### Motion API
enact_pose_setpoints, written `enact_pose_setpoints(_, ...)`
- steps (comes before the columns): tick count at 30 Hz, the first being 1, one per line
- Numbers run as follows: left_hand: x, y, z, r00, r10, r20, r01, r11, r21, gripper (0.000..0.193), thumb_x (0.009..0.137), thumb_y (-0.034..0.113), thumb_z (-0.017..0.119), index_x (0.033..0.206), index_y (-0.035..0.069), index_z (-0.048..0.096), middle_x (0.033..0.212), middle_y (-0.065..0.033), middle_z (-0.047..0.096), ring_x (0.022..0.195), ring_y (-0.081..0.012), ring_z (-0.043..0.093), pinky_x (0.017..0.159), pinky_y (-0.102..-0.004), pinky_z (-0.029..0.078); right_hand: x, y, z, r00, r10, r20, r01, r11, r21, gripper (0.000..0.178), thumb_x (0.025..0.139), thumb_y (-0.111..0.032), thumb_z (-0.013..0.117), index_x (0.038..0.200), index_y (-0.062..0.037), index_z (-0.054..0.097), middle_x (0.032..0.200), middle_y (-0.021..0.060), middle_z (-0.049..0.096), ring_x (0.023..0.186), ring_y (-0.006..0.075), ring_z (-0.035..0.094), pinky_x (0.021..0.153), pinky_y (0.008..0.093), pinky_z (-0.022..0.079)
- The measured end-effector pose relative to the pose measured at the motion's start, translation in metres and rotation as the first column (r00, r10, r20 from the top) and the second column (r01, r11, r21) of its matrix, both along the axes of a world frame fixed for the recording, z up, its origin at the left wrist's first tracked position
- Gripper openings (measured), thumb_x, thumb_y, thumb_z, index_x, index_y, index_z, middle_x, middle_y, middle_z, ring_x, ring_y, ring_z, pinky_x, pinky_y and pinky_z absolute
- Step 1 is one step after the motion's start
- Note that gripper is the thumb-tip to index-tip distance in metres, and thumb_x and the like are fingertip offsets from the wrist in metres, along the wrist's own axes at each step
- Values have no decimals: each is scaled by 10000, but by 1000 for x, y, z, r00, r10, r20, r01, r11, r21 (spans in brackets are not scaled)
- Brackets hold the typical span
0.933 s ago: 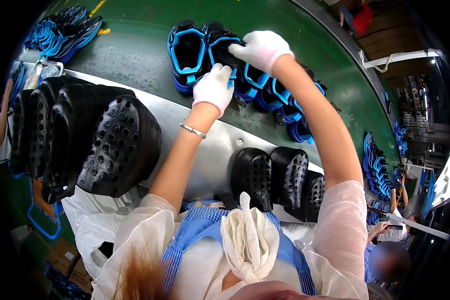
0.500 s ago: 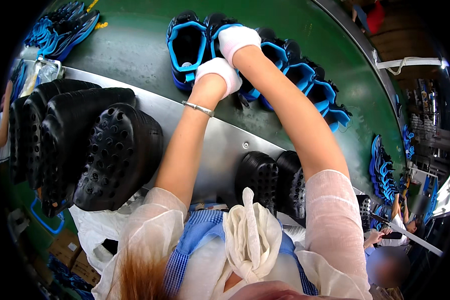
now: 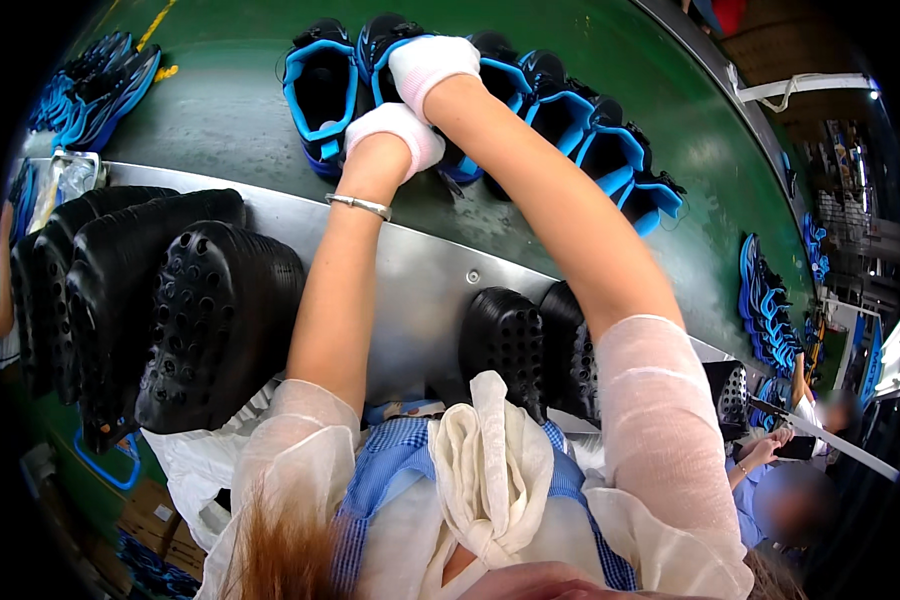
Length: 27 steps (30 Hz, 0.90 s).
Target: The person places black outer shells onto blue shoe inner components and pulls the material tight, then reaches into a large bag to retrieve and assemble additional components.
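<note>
A row of black shoes with bright blue lining stands on the green belt ahead of me; its leftmost shoe (image 3: 322, 95) shows its whole opening. My right hand (image 3: 435, 72), in a white glove, bends over the opening of the second shoe (image 3: 382, 38). Just nearer and to the left, my gloved left hand (image 3: 395, 138) closes at that shoe's heel end. Both hands look curled round the shoe, though the fingertips are hidden. Several more shoes (image 3: 610, 150) stretch away to the right of my right hand, beyond my forearm.
Stacks of black, shoe-shaped pieces with holes (image 3: 205, 325) stand at the left, and smaller stacks (image 3: 503, 345) near my chest. A metal ledge (image 3: 425, 285) borders the belt. More blue-black shoes lie far left (image 3: 105, 90) and right (image 3: 765, 305). Another person's hands (image 3: 765, 447) show at lower right.
The view has shifted, so the shoes and stacks appear farther left. My hands stay at the same shoe, with little change in their pose. The person at right has moved slightly.
</note>
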State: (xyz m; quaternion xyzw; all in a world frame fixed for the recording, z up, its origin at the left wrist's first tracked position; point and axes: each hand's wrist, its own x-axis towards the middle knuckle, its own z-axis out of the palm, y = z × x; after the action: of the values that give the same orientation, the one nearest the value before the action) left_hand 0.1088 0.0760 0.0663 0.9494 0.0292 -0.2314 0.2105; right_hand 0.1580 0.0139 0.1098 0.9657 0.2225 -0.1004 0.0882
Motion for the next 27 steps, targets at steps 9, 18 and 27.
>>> enact_pose_setpoints(9,-3,6,6,999,-54,10,53,995,90,469,838,408,500,1102,48,644,1078,-193,647,1007,-317,626,846,-379,491,-1,1,5,998,-32,-54,36,997,68,236,808,-194,596,1002,-134,715,1073,86,675,985,253,645,820,361,520)
enact_pose_setpoints(18,-46,-24,20,635,-108,765,-109,968,227,401,837,396,557,1091,97,641,1014,-159,625,920,-330,606,812,-412,491,-110,-147,127,1000,1,19,-5,968,251,335,856,-381,507,890,-90,670,870,121,665,832,290,643,733,397,514)
enact_pose_setpoints(27,-25,-25,-18,856,-73,512,133,988,-82,417,837,408,586,1081,73,627,1104,-185,614,1039,-354,568,912,-387,444,-319,-340,199,793,-475,381,331,862,384,265,866,-286,577,966,-53,654,866,137,650,793,293,632,710,351,496)
